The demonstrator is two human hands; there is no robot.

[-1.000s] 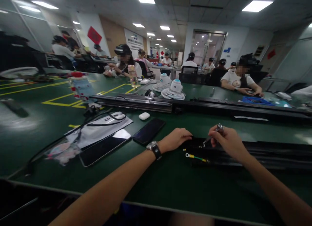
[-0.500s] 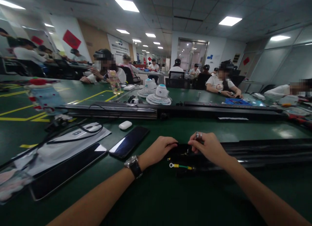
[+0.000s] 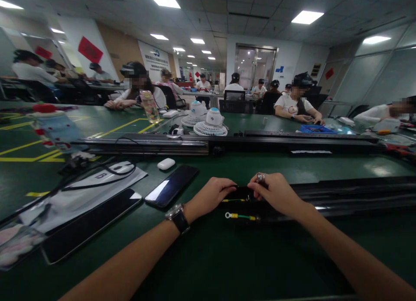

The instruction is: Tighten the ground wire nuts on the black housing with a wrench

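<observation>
Your left hand [image 3: 218, 192] extends over the worktop [image 3: 201, 257], palm down, with the thumb and index finger brought together at the left end of the long black strips [image 3: 357, 205]. Whether these fingers pinch the dark edge cannot be told. A wristwatch [image 3: 178, 217] with a dark strap is on your left wrist.

Your right hand [image 3: 276, 192] is just to the right of the left one, its fingers curled and pinching a small silver tool [image 3: 261, 178]. The tool's metal top shows above the fingers; its lower part is mostly hidden by them.

The black strips lie in front of you and run off to the right, passing behind your right hand and forearm. From their left end, a green-and-yellow wire [image 3: 243, 216] points left, ending in a ring terminal [image 3: 228, 215]. A second, thinner wire [image 3: 234, 200] lies just beyond it, below your fingertips.

To the left of your left hand, a dark phone [image 3: 172, 186] lies flat, with a white case [image 3: 166, 163] just beyond it. Farther back, a long black rail [image 3: 292, 146] crosses the worktop, and two white fans [image 3: 210, 122] stand behind it.
</observation>
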